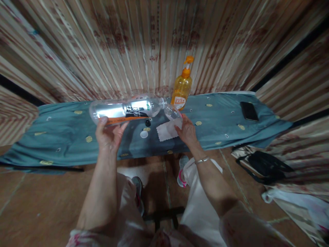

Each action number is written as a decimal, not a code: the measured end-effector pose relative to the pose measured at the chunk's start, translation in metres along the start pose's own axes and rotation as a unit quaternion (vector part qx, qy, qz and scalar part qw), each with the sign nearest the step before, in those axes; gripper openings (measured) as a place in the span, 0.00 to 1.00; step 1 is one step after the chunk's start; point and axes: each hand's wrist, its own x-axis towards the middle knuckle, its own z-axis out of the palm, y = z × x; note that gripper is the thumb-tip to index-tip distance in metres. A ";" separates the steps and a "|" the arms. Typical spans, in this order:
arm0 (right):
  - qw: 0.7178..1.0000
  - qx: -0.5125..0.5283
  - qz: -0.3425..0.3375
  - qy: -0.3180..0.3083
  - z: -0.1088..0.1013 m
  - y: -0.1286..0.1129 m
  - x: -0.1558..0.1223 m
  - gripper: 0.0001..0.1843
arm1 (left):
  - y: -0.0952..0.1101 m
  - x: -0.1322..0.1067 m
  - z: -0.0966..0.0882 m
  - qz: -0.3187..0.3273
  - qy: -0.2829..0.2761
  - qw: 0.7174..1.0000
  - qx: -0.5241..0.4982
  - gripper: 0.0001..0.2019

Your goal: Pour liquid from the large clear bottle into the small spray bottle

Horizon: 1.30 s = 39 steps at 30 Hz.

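Observation:
A large clear plastic bottle with a silver, black and orange label lies nearly level above the table, mouth to the right. My left hand grips it from below near its base. My right hand holds a small clear container right at the bottle's mouth; I cannot tell whether the two touch. Beneath that hand is a white scalloped-edge piece of cloth or paper; whether the fingers also hold it is unclear. A black cap and a white round lid lie below the bottle.
An orange pump bottle stands at the table's back edge, behind my right hand. A dark phone lies on the right of the green tablecloth. On the floor at right is a black bag. Striped curtains surround the table.

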 end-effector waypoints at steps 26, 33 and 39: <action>1.000 -0.012 0.009 -0.007 0.000 -0.003 -0.001 0.36 | 0.008 -0.006 0.011 0.006 -0.015 1.000 -0.012 0.20; 1.000 -0.010 0.003 -0.011 -0.001 -0.003 -0.001 0.36 | 0.009 -0.008 0.016 0.014 -0.006 1.000 -0.025 0.22; 1.000 -0.011 -0.001 -0.004 0.001 -0.002 -0.001 0.36 | 0.010 -0.008 0.015 0.013 -0.008 1.000 -0.011 0.22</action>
